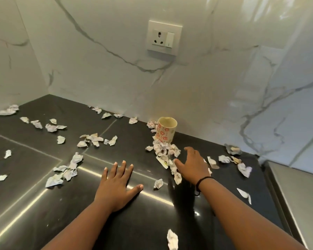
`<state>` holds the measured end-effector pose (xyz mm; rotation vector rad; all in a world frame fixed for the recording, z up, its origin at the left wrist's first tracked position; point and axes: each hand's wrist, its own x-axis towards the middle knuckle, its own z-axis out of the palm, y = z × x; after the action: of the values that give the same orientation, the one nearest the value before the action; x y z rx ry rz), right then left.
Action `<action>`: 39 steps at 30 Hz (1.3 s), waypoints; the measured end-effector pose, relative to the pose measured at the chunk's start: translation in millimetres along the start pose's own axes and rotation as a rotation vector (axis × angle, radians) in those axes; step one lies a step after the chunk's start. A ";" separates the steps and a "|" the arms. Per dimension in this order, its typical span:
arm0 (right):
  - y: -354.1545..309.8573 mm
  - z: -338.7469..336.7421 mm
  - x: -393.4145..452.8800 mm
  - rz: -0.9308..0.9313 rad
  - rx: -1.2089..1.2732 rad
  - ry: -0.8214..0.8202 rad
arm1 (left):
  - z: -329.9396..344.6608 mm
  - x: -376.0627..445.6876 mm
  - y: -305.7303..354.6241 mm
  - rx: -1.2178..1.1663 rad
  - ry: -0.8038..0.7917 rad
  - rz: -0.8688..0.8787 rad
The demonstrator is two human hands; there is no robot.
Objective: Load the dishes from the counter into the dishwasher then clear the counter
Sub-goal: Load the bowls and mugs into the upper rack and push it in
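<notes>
A cream mug point(166, 130) with red flower prints stands upright near the marble wall on the dark counter point(43, 204). Just in front of it lies a heap of crumpled paper scraps point(165, 150). My right hand point(193, 164) is spread, fingers relaxed, over the right side of that heap, touching the scraps and holding nothing. My left hand point(117, 184) lies flat on the counter with straight fingers, well left of the heap. More crumpled scraps point(69, 170) are strewn over the counter.
The marble backsplash carries a wall socket point(163, 37) above the mug. Scraps lie at the far left corner point(8, 110), at the right end point(233, 149) and near the front edge point(172, 241). A steel surface point(300, 199) adjoins the counter on the right.
</notes>
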<state>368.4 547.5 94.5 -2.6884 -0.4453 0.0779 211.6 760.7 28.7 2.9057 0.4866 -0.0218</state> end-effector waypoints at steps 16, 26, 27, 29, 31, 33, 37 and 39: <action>-43.9 36.2 149.1 0.033 0.680 0.028 | -1.5 22.9 -5.4 -0.001 -0.009 0.007; -37.1 -20.2 76.1 0.101 1.297 -0.089 | -0.1 24.5 -9.3 0.000 -0.030 0.000; -36.0 -30.4 57.2 0.117 1.325 -0.136 | 0.5 24.4 -9.6 0.000 -0.034 -0.002; -28.2 -47.4 14.0 0.157 1.364 -0.230 | 1.3 24.3 -8.7 -0.011 -0.028 -0.002; -15.3 -61.0 -31.7 0.225 1.441 -0.293 | -0.3 24.5 -6.6 -0.037 -0.014 0.008; 0.4 -69.3 -78.4 0.289 1.532 -0.312 | 0.0 22.1 -7.2 -0.054 -0.004 0.023; 34.0 -82.3 -173.8 0.385 1.738 -0.217 | -3.8 14.3 17.8 -0.056 0.102 0.017; 50.6 -88.9 -223.2 0.443 1.806 -0.133 | -6.5 0.5 69.4 -0.159 0.153 0.073</action>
<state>182.7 397.7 152.5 -0.9311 0.2072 0.4951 234.5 697.8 48.1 2.7779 0.3864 0.2406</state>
